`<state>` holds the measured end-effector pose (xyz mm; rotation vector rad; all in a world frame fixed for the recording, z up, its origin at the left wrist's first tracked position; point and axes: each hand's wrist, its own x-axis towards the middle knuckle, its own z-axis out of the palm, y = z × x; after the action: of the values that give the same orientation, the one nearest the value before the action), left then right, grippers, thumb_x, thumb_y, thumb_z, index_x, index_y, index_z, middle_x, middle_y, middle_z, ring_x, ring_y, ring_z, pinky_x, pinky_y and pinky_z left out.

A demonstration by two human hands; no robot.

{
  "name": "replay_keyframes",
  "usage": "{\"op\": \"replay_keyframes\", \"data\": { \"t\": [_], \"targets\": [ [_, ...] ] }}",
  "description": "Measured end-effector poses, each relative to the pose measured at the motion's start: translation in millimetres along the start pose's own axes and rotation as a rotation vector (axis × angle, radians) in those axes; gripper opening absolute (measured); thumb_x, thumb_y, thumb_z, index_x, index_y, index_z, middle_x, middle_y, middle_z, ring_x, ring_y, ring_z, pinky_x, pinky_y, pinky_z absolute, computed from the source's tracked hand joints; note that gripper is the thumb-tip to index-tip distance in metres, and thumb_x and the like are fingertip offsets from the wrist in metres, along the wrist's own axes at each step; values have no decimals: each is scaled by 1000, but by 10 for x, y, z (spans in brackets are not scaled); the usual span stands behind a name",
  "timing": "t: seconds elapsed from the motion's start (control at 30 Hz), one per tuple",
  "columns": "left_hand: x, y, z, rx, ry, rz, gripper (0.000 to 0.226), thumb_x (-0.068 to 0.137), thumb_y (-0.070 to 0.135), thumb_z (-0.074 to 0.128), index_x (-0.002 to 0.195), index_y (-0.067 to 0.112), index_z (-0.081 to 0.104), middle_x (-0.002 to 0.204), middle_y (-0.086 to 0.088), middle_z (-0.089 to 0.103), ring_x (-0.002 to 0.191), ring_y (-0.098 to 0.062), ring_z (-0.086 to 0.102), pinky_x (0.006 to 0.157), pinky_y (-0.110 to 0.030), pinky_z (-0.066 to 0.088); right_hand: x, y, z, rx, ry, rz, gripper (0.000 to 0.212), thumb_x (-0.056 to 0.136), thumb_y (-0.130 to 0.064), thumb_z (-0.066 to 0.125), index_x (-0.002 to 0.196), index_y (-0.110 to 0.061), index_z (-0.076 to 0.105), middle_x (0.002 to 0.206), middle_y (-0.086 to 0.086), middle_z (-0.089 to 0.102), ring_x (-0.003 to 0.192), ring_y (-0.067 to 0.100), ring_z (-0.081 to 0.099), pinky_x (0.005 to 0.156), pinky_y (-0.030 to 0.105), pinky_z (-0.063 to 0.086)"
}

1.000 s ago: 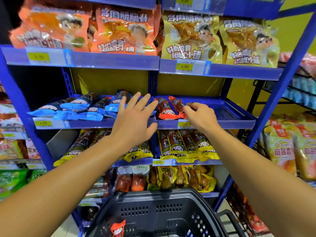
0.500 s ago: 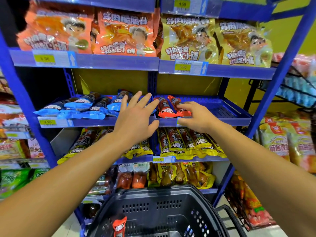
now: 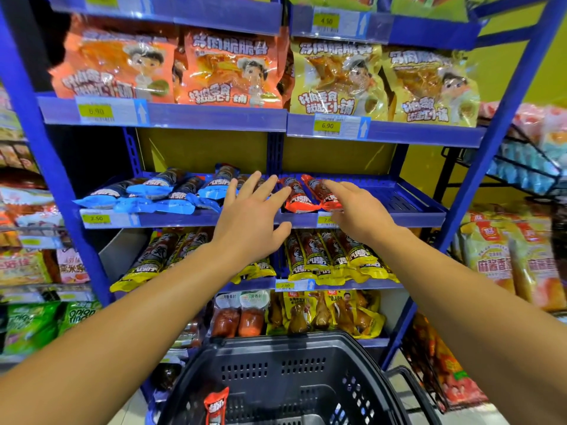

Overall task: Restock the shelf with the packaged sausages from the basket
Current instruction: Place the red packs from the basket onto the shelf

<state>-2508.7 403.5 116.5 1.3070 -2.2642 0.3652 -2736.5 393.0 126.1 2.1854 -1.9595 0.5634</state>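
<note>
Head view: left hand (image 3: 250, 222) spread, right hand (image 3: 357, 214) (fingertips blurred) flat on red sausages (image 3: 310, 194).

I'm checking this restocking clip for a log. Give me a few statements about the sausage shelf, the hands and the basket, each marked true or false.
1. Two red sausage packs lie on the right half of the middle shelf. True.
2. The left hand grips a blue sausage pack. False: its fingers are spread and hold nothing.
3. The right hand reaches over the red packs with its fingers extended. True.
4. The black basket has no sausages left. False: one red pack in the basket stands near its front left.
5. The blue sausage packs lie to the right of the red ones. False: they lie to the left.
</note>
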Motion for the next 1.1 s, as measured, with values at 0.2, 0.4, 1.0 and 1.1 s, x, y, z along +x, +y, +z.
{"op": "replay_keyframes", "data": {
  "t": [0.2,0.4,1.0,1.1],
  "targets": [
    [-152,70,-28,-28,22,-1,62,94,50,46,150,29,29,161,0,21,149,-26,8,119,-54,4,-360,-57,-27,-11,106,-36,75,87,-26,71,152,-18,35,151,7,42,138,30,36,111,44,36],
    [-549,226,107,-60,-15,0,66,93,55,43,152,29,26,161,0,20,150,-27,5,119,-52,3,-979,-287,212,-88,132,-29,77,85,-46,68,151,-18,37,152,5,43,141,30,36,118,43,26],
    [-2675,414,1896,-70,-736,-15,71,95,61,32,155,32,5,163,1,2,150,-25,-4,120,-50,1,-2800,-344,2194,-48,-659,74,84,95,-54,50,158,-28,1,166,0,5,152,27,-1,123,46,6],
    [-2962,337,2179,-88,-762,-18,71,94,62,30,155,30,12,163,-2,9,150,-28,2,119,-54,4,-2968,-274,2506,-21,-728,73,85,94,-55,50,158,-24,4,165,4,9,151,29,6,122,46,10]
  ]
}}
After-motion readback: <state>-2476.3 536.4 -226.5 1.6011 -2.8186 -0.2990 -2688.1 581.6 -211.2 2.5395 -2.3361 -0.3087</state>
